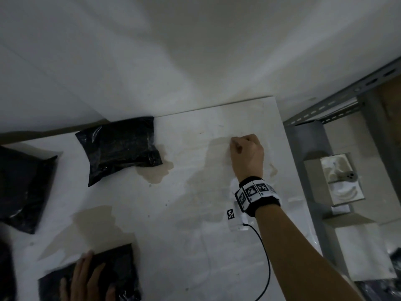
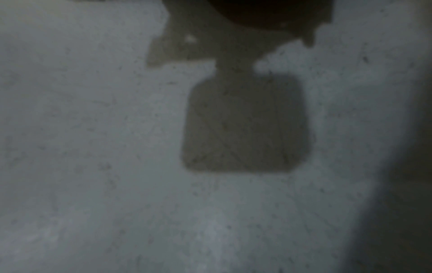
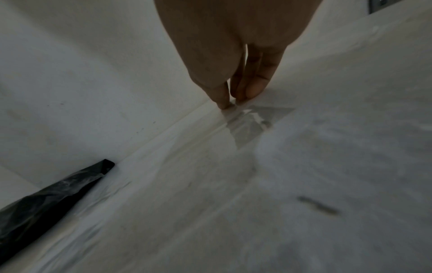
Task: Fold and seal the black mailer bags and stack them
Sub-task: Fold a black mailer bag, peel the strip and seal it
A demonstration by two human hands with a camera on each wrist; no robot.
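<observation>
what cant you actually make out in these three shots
- Left wrist view: blurred; only a white table and a shadow, no fingers.
- Head view: left hand, flat on a black plastic mailer bag, cut off by the bottom edge.
- Right hand: fingertips pinch something thin and clear; unidentifiable.

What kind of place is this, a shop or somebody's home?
Probably a small packing or storeroom corner: filled black mailer bags lie on a stained white table, beside slotted metal shelving holding white boxes.
</observation>
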